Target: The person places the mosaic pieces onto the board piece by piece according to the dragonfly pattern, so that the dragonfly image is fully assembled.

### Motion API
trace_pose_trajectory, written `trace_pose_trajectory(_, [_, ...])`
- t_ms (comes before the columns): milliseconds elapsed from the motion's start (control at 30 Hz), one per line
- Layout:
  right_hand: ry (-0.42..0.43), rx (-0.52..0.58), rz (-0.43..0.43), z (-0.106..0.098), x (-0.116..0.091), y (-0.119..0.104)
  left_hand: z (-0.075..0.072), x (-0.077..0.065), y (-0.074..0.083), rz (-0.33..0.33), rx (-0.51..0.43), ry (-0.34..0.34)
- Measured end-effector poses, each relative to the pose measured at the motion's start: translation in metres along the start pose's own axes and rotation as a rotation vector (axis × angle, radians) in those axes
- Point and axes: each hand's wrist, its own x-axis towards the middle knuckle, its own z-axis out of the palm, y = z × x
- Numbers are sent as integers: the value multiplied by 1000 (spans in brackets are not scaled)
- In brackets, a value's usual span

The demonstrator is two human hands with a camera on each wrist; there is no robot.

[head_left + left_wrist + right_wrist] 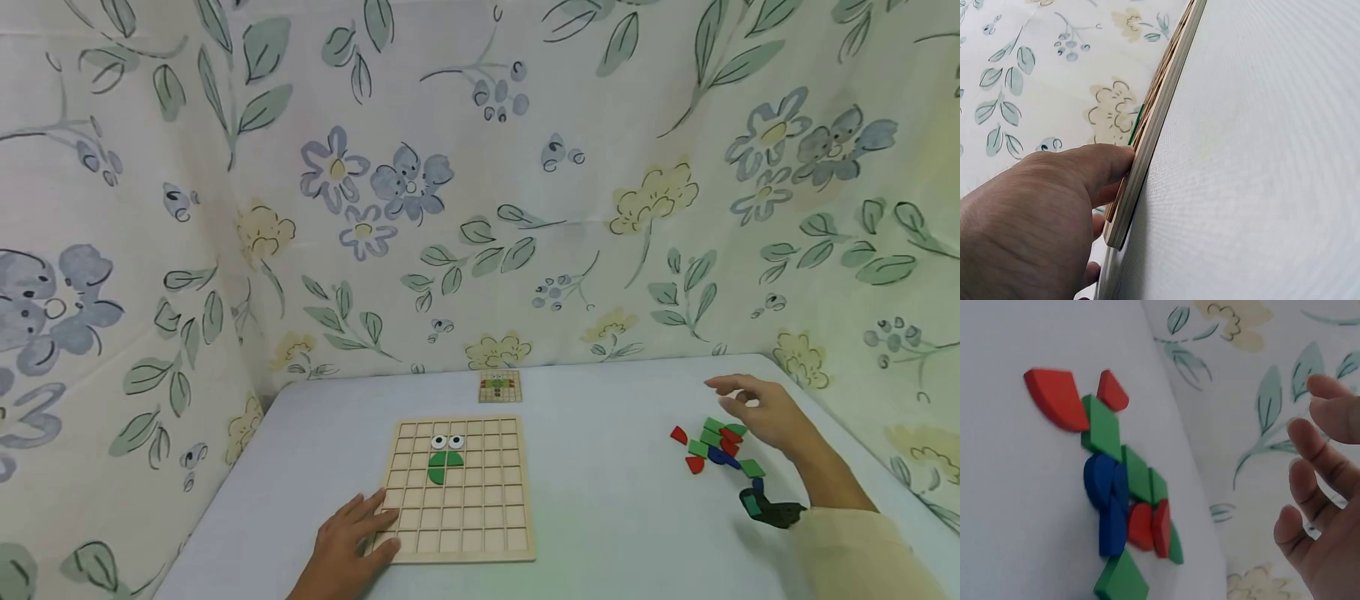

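Note:
My left hand [351,533] rests at the lower left edge of a wooden grid board [487,500], fingers spread. In the left wrist view the thumb of that hand [1041,212] lies on the board's edge [1160,106]. Two round eye pieces [447,442] and several green quarter-round pieces [437,474] sit in the grid. On the right, my right hand [767,414] hovers empty with loosely bent fingers over a loose pile of pieces. Red quarter-rounds [1060,400], green squares [1102,428] and blue pieces [1112,531] make up that pile.
A small picture card [499,387] with a grid pattern lies behind the board. A floral curtain [480,183] hangs around the white table [600,467]. The black wrist camera strap [772,510] is near the pile's front side.

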Motion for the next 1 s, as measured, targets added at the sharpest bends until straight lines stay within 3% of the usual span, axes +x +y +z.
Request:
trace_pose_trajectory(200, [-95,-42,177,3,-6,27,0,1,2,17,-16,4])
trace_pose_trajectory(333, [-122,-67,241,6,-9,42,-1,1,3,22,-19,10])
trace_pose_trajectory(533, [-198,-127,260,11,-9,60,-2,0,4,27,-19,17])
trace_pose_trajectory(767, [-228,-185,242,13,-9,63,0,0,1,18,-22,18])
trace_pose_trajectory(1000, [-258,-229,320,12,-10,60,0,-1,2,2,-3,10])
